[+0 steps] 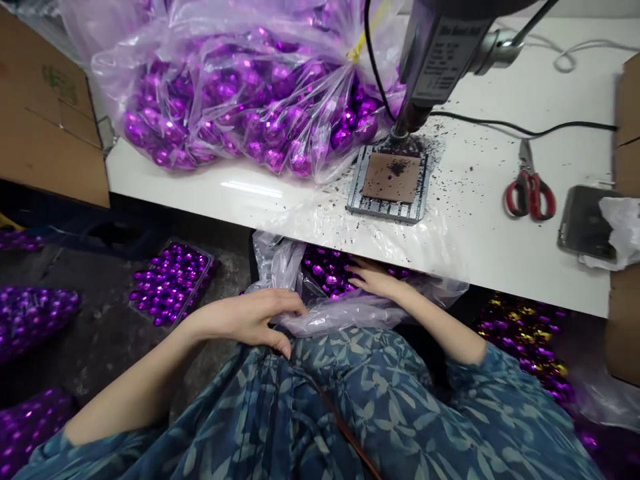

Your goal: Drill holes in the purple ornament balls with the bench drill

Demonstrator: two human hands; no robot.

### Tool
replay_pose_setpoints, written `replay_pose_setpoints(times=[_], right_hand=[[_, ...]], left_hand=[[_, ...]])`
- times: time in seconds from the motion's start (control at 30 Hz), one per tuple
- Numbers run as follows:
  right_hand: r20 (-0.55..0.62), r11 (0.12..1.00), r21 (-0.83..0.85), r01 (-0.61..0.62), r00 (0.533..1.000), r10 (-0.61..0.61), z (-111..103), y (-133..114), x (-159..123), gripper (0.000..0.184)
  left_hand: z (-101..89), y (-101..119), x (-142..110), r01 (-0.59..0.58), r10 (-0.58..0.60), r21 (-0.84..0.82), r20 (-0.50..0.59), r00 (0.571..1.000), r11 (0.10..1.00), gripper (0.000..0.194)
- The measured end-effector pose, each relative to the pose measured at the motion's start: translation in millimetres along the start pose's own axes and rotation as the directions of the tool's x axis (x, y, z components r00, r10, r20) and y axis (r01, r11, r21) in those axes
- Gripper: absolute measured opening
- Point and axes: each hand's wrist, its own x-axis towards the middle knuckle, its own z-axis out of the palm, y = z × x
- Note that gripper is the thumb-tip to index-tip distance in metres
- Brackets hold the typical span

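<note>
Below the table edge, a clear plastic bag (345,317) full of shiny purple balls (325,270) lies open at my lap. My right hand (375,277) reaches into this bag, its fingers stretched over the balls and partly hidden among them; no ball shows in its grasp. At the bag's left side is my left hand (265,317), thumb and fingers apart, the fingertips at the plastic rim. It holds nothing that I can see.
A press-like machine (440,60) stands over a metal base (387,210) with a brown plate, dark flecks around it. Red-handled scissors (530,193) lie to the right. A tied bag of purple balls (250,113) fills the back left. A filled tray (173,283) sits on the floor.
</note>
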Motion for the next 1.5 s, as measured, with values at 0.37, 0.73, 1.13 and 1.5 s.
replay_pose_setpoints(times=[0.37, 0.73, 1.13, 1.5], right_hand=[[0.051, 0.981, -0.041, -0.189, 0.98, 0.191, 4, 12, -117, 0.057], [0.132, 0.961, 0.254, 0.105, 0.981, -0.142, -76, -72, -41, 0.059], [-0.315, 0.97, 0.13, 0.206, 0.936, -0.157, -171, -72, -97, 0.043], [-0.537, 0.813, -0.035, 0.581, 0.675, -0.505, -202, -90, -94, 0.025]], left_hand=[[27.5, -61, 44, 0.125, -0.122, 0.046, -0.054, 0.991, 0.991, 0.036], [-134.5, -39, 168, -0.116, 0.116, 0.064, -0.844, 0.524, 0.991, 0.03], [-193.2, -53, 248, 0.544, -0.166, 0.401, -0.672, 0.721, 0.737, 0.051], [-168.4, -55, 207, -0.342, 0.114, -0.031, -0.911, 0.395, 0.939, 0.03]])
